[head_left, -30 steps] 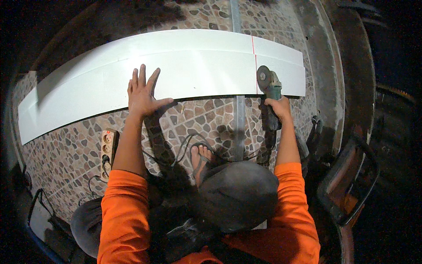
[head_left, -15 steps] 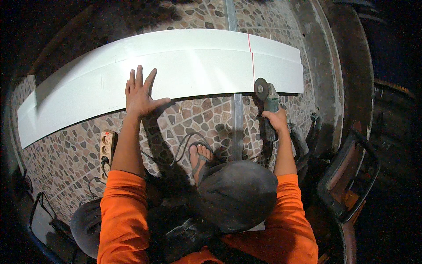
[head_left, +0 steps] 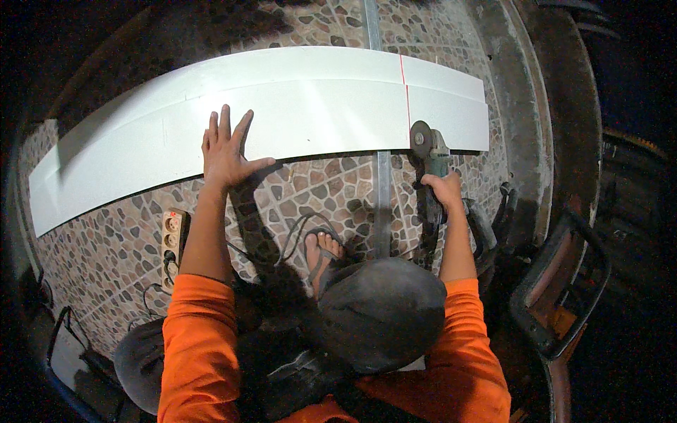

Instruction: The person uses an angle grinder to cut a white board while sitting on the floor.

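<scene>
Head camera view looks down on a long white board [head_left: 310, 116] lying crosswise over a floor [head_left: 127, 254] with a pattern of brown, grey and cream stones; the lens bends its edges into an arc. A seam or step runs lengthwise along the board, and toward its right end a thin red line [head_left: 407, 106] crosses it, slightly offset at that seam. The left hand [head_left: 227, 156] rests on the board's near edge, left of the middle, palm down, with fingers fanned out and the thumb stretched to the right. The right hand [head_left: 444, 189] is wrapped round the body of a green and grey angle grinder [head_left: 438, 163], thumb on the left side of the casing; the rest of its fingers are mostly hidden. The grinder is at the near edge, toward the board's right end, and its dark disc [head_left: 421, 139] overlaps the board in view, just beside the lower end of the red line. Whether the disc touches the board, or spins, cannot be told. A grey metal bar [head_left: 383, 201] passes beneath the board, left of the grinder. Nearer the person, a foot [head_left: 321, 247] in a dark strapped sandal stands on the floor, with a loop of cable beside it. A cream power strip [head_left: 171, 243] lies left of the left forearm, with black plugs in its lower sockets. Both sleeves [head_left: 201, 338] are bright orange.
</scene>
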